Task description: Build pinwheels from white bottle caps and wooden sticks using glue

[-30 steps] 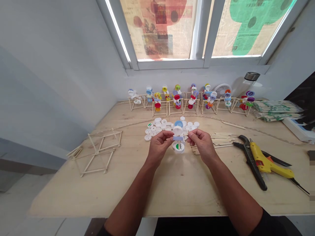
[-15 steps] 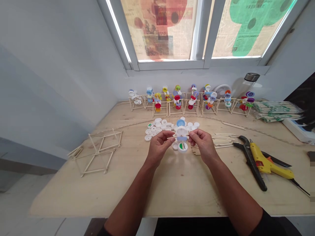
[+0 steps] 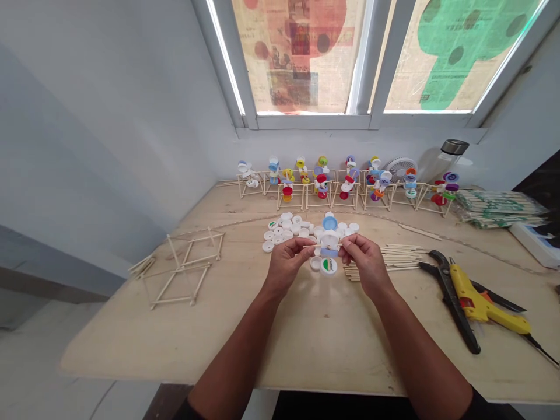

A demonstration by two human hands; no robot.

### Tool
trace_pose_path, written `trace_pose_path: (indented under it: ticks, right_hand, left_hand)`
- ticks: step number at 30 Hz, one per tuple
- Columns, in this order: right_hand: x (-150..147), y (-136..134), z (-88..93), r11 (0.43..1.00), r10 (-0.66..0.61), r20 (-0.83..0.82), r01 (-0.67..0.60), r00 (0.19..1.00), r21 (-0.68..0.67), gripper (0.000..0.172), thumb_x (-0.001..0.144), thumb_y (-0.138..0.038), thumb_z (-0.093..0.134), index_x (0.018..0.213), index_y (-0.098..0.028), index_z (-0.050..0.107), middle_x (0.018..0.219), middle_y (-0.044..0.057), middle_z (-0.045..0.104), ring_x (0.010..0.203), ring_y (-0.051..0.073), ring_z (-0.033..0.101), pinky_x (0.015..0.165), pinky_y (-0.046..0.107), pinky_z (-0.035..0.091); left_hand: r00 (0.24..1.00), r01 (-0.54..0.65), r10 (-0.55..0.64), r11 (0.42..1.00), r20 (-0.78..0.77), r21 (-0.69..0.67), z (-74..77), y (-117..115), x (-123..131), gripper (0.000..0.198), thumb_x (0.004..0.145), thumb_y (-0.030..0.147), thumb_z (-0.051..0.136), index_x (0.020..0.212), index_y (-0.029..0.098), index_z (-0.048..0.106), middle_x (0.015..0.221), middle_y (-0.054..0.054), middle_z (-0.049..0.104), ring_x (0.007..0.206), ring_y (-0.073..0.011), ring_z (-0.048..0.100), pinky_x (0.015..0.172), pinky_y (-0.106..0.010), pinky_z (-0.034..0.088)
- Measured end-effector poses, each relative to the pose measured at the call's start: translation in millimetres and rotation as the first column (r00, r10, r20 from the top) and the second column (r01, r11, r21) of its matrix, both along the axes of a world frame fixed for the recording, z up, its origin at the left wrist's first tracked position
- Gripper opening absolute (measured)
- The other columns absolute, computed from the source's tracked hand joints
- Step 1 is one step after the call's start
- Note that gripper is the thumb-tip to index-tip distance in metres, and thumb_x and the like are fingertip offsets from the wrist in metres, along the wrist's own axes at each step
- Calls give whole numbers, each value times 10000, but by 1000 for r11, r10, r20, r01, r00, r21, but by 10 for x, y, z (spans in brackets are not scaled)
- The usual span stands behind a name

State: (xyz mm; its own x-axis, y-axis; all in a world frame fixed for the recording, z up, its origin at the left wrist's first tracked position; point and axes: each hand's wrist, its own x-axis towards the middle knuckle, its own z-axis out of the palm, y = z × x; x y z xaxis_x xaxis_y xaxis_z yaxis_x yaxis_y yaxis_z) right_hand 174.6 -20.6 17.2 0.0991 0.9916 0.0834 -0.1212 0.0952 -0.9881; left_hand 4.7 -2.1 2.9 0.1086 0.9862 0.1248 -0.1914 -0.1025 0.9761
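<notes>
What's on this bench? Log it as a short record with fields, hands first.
Left hand: pinches a thin wooden stick
Right hand: pinches the same stick
Between hands: white bottle cap above a blue band
Below hands: green-logo cap
Beyond hands: loose white bottle caps
Right side: yellow glue gun, black-handled shears
Far edge: stick frames with coloured caps

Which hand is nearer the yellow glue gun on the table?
Right. The right hand is left of the yellow glue gun; the left hand is even farther left.
</notes>
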Motion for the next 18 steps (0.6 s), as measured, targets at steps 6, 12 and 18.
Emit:
trace_pose_path:
  ticks: [6,12,18]
  right_hand:
    - [-7,-4,3,1000,23,5,-23,1000,-12,183,708,-350,640,662,-178,594,541,-24,577,481,86,460,491,218,359]
    - [-14,8,-30,999,31,6,-31,999,-11,164,696,-333,643,706,-175,601,542,-30,577,477,81,460,487,212,368]
    - [-20,2,-25,999,34,74,-34,997,1,176,697,-340,637,718,-168,608,549,-15,573,492,94,461,485,224,371]
  left_hand:
    - [1000,1,-1,1000,-6,3,20,-9,8,191,639,309,731,739,151,692,635,-19,645,607,-130,578,618,-263,481]
    - [1000,21,-21,1000,-10,-3,18,-13,10,190,635,302,735,732,143,694,666,-31,659,624,-132,582,623,-255,476]
    - [999,51,-51,999,-7,-7,5,-14,18,183,642,290,731,754,147,702,705,-45,678,648,-143,594,637,-263,485]
